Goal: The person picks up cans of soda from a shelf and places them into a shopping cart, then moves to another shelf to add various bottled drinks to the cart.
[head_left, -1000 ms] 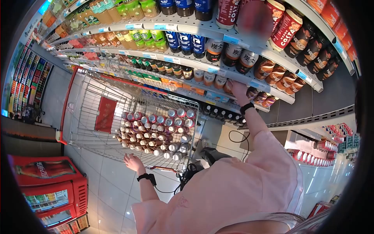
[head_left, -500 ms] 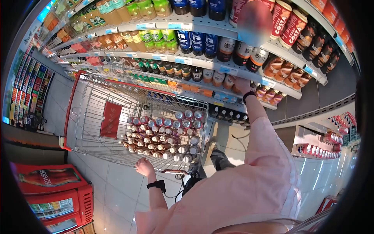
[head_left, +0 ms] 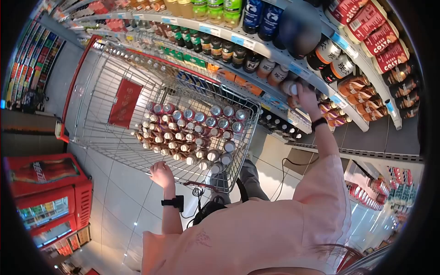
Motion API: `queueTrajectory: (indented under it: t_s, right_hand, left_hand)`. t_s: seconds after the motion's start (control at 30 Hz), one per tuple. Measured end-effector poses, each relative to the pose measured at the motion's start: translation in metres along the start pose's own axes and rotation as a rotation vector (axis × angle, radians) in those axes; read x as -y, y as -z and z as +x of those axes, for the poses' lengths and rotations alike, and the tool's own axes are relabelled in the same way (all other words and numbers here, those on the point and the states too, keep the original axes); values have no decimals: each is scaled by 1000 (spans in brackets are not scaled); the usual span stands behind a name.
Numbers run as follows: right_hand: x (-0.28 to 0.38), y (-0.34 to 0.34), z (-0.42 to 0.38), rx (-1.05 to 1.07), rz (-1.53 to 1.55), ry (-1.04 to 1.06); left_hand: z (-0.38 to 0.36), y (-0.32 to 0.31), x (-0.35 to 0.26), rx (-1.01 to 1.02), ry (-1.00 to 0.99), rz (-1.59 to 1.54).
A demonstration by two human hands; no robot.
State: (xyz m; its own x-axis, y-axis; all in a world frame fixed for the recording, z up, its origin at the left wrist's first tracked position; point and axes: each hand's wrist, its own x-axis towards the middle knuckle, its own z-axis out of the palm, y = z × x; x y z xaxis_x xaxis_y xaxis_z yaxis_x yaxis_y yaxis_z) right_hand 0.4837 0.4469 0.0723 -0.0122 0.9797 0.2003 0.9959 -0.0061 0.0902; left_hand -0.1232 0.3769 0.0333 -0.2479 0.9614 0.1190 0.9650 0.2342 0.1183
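My right hand (head_left: 303, 95) reaches up to a shelf of drinks and is closed around a small brown bottle (head_left: 290, 87) at the shelf's front edge. My left hand (head_left: 161, 174) rests on the near rim of a wire shopping cart (head_left: 101, 133). The cart's near end is packed with several rows of upright bottles and cans (head_left: 192, 135), seen cap-up. Both wrists wear a black band.
Shelves (head_left: 256, 46) of bottled drinks run across the top and right. A red drinks cooler (head_left: 46, 192) stands on the left on the tiled floor (head_left: 119, 201). A black cable (head_left: 286, 167) lies on the floor under the shelves.
The view has tilted and shifted left. My right hand has come slightly away from the shelf with a small bottle in it. My left hand stays at the cart's rim.
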Motion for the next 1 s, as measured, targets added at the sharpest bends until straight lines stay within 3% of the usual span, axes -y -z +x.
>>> queueTrajectory:
  t_s: [0.07,0.17,0.33,0.47,0.57,0.63,0.67,0.7,0.83,0.9,1.0]
  right_hand:
    - [16,12,-14,-116,-40,113]
    - [35,32,-35,-67,24,45]
    - [89,127,-42,-75,115,26]
    - [138,210,-19,-132,225,179]
    - [188,233,25,-137,353,289]
    - [222,210,61,-95,427,432]
    - [248,200,75,31,501,423]
    - [267,176,88,-20,565,524]
    - [337,69,125,56,399,611]
    - [360,16,130,-171,327,725]
    - [380,-48,144,-107,403,621]
  left_hand:
    - [1,-4,-1,-4,2,-1]
    - [0,-1,0,-1,8,5]
    - [-1,-4,-1,-26,-4,-32]
    - [0,-2,0,-21,-8,-32]
    - [0,1,-1,34,2,-35]
    - [-2,2,0,61,9,-34]
    - [-3,-1,1,56,7,-38]
    - [-2,-3,3,50,5,-41]
    - [-3,-6,6,43,-16,-81]
    - [-5,-7,5,11,-9,-63]
    - [-4,-6,7,51,-2,-115]
